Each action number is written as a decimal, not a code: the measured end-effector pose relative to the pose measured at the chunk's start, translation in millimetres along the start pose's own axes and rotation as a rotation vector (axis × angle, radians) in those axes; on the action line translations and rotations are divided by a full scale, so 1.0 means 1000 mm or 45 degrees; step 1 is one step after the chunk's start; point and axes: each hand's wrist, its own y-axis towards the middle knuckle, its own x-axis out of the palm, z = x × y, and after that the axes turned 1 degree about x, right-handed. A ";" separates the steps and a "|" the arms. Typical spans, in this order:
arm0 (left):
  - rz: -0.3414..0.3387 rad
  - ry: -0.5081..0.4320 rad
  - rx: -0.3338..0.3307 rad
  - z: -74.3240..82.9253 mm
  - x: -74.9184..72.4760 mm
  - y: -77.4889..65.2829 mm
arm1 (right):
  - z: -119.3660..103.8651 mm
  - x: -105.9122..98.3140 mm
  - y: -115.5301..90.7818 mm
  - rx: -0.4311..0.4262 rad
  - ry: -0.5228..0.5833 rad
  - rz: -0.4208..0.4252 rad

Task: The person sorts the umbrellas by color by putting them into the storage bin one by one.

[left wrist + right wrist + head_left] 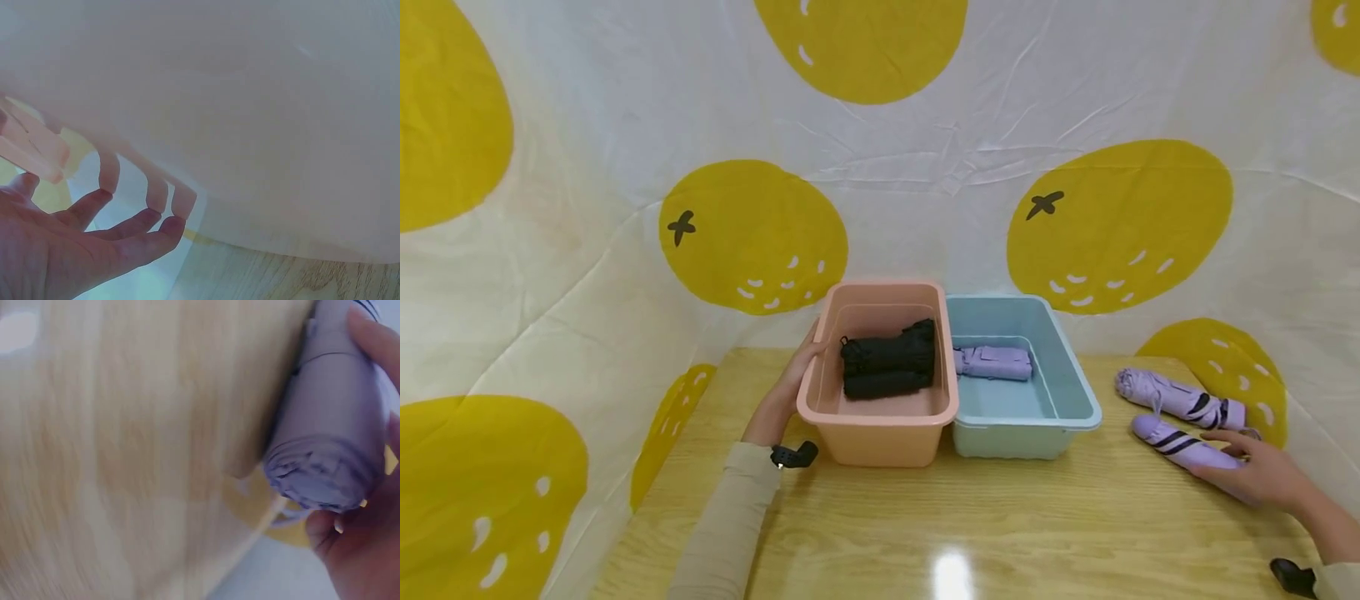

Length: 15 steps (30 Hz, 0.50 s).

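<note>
A folded lavender umbrella point(1183, 446) is held near its near-right end by the right hand point(1258, 473), at the right side of the table point(880, 525). Dark stripes are seen beside its rounded cap, which is pointed toward the far left; gathered fabric is shown at its other end. An upright, open-topped peach bin point(880, 442) is gripped at its left rim by the left hand point(800, 364). It is set just left of a blue bin point(1018, 442), with folded black umbrellas point(887, 362) laid inside.
</note>
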 end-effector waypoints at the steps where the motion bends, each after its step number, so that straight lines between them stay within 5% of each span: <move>1: -0.012 -0.011 0.003 0.001 0.000 -0.001 | -0.002 0.004 0.000 -0.007 0.018 -0.004; 15: -0.016 0.011 0.056 -0.007 -0.004 0.007 | -0.036 0.043 0.027 -0.090 0.133 0.266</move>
